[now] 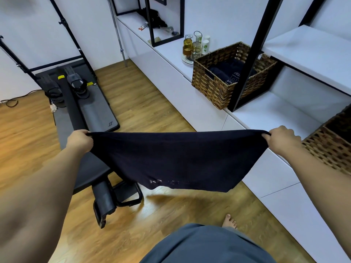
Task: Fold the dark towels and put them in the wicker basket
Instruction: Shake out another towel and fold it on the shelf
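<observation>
A dark navy towel (pixel 176 160) hangs spread out in the air in front of me, above the wooden floor. My left hand (pixel 80 140) grips its upper left corner and my right hand (pixel 283 138) grips its upper right corner, so the top edge is stretched taut. Faint lettering shows near the towel's lower edge. The wicker basket (pixel 210 82) stands on the white low cabinet at the right, beyond the towel. Inside it lie folded dark towels (pixel 226 71), one with white lettering.
A black frame post (pixel 247 73) stands right in front of the basket. Glass bottles and cups on a tray (pixel 195 46) sit behind it. A second wicker basket (pixel 330 150) is at the right edge. A black exercise machine (pixel 79 103) fills the floor at left.
</observation>
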Tool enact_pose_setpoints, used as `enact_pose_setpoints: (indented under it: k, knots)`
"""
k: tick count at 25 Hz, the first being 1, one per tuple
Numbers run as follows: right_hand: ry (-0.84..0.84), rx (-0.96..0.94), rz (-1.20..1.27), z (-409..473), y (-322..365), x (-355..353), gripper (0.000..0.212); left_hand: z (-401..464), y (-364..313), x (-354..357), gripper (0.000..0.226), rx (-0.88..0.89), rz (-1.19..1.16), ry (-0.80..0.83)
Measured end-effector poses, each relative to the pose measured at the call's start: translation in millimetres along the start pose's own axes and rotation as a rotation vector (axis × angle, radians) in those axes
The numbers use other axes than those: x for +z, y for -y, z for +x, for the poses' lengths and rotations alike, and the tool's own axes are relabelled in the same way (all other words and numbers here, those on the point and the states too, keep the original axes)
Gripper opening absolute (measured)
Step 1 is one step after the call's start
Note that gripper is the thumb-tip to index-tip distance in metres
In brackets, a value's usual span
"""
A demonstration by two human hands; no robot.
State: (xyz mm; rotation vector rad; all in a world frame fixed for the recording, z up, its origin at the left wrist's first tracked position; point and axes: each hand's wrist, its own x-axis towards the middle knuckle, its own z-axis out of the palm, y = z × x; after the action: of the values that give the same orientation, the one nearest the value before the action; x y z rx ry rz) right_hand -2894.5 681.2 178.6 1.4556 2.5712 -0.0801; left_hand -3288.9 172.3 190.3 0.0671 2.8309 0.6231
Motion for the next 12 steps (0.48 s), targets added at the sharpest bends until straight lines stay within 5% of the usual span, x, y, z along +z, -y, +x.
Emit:
enact_pose_setpoints:
  k: [7,10,12]
  knots:
    - [-0.115,-0.002,0.069,-9,-7,1,0.049,-7,-4,2,0.027,0.151,0.201,-0.182]
    - [-0.38,-0.251,0.199,-13,-3,-2,0.033,-23,-29,9,0.016,0.387,-0.05,-0.25]
    - [-0.499,-0.379,0.572,-19,8,-14,0.022,-38,-69,10,0.014,0.477,-0.302,-0.286]
